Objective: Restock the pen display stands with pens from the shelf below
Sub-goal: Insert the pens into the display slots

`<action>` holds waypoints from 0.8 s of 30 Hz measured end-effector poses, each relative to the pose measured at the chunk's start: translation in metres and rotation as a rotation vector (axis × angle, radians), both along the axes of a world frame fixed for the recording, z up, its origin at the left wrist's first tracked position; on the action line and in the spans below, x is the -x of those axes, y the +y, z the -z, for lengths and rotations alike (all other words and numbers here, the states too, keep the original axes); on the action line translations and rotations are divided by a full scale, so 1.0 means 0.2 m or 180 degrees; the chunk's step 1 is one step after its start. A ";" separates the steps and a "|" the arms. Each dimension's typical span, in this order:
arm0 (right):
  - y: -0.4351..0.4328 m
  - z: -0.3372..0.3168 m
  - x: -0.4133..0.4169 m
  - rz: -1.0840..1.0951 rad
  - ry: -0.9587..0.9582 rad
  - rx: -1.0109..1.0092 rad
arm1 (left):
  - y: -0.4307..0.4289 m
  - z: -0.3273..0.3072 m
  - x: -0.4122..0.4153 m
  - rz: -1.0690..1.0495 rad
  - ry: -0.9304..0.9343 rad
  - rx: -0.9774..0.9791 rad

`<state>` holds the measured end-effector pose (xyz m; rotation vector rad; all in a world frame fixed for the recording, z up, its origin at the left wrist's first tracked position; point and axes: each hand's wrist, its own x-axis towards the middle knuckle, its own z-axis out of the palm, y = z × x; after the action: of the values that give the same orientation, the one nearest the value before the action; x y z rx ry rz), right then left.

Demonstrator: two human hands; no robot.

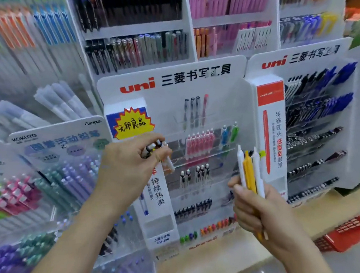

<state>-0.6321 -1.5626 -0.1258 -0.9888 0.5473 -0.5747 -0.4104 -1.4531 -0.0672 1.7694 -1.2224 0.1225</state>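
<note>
- The right hand grips a bundle of white and yellow pens low on the barrels.
- The left hand pinches a few black-and-white pens at its fingertips.
- The bundle's long axis is nearly upright and leans slightly left. The left-hand pens slant down to the right.
- Both sets are held just in front of the middle uni display stand.
- Best to feed one pen at a time, tip down, parallel to the standing pink pens.
</note>
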 end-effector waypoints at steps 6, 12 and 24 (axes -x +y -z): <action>-0.11 0.02 -0.04 -0.0553 0.0160 -0.0050 | -0.03 0.15 0.09 -0.0407 -0.0212 -0.0739; -0.20 0.07 0.04 -0.1102 0.0408 -0.0039 | -0.09 0.25 0.18 -0.0902 0.0358 -0.1154; -0.25 0.11 0.04 -0.1549 0.0440 -0.0054 | -0.21 0.28 0.21 -0.1153 0.0303 -0.2048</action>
<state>-0.6402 -1.6127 -0.1475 -1.1037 0.4107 -0.0685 -0.4524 -1.4949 -0.1237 2.5150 -0.9118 -0.1658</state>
